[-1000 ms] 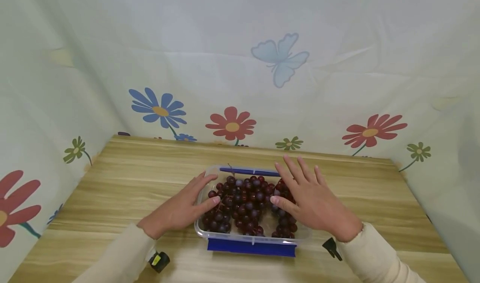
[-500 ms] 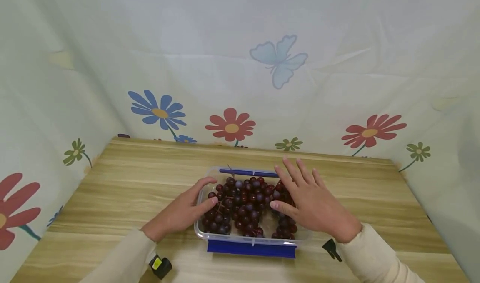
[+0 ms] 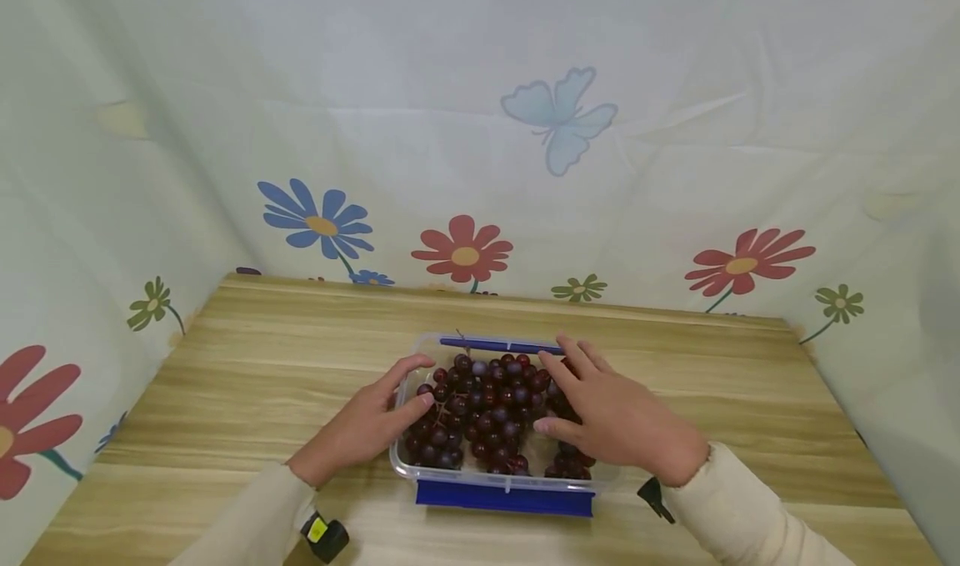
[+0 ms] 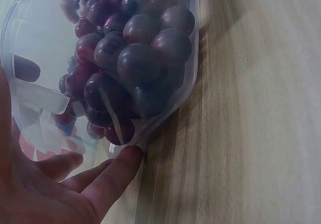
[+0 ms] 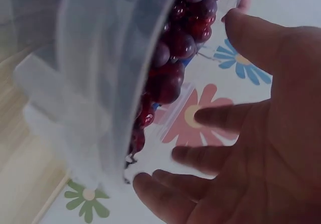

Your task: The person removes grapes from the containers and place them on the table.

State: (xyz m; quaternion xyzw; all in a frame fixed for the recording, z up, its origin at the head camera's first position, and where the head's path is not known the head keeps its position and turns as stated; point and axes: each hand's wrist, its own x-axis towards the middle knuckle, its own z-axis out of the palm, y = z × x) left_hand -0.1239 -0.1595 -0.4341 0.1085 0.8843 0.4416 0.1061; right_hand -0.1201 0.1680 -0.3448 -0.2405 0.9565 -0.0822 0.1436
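A clear plastic container (image 3: 400, 463) with blue clips at front (image 3: 504, 498) and back (image 3: 498, 344) sits on the wooden table, filled with dark red grapes (image 3: 487, 403). My left hand (image 3: 393, 399) rests against its left wall, the thumb lying over the rim on the grapes. Its fingers (image 4: 115, 171) lie nearly straight under the wall (image 4: 35, 43), beside the grapes (image 4: 140, 48). My right hand (image 3: 592, 408) lies spread over the grapes on the right side, fingers relaxed. From the right wrist, the hand (image 5: 251, 148) hovers open beside the container wall (image 5: 95, 68) and the grapes (image 5: 175, 48).
The wooden table (image 3: 225, 366) stretches to both sides of the container. A pale cloth with printed flowers and a butterfly (image 3: 465, 132) closes off the back and both sides. Small black wrist devices (image 3: 324, 535) (image 3: 651, 495) show near the sleeves.
My right hand has come down and slid left onto the grapes, its fingertips drawing back from the far rim. My left hand has barely shifted.
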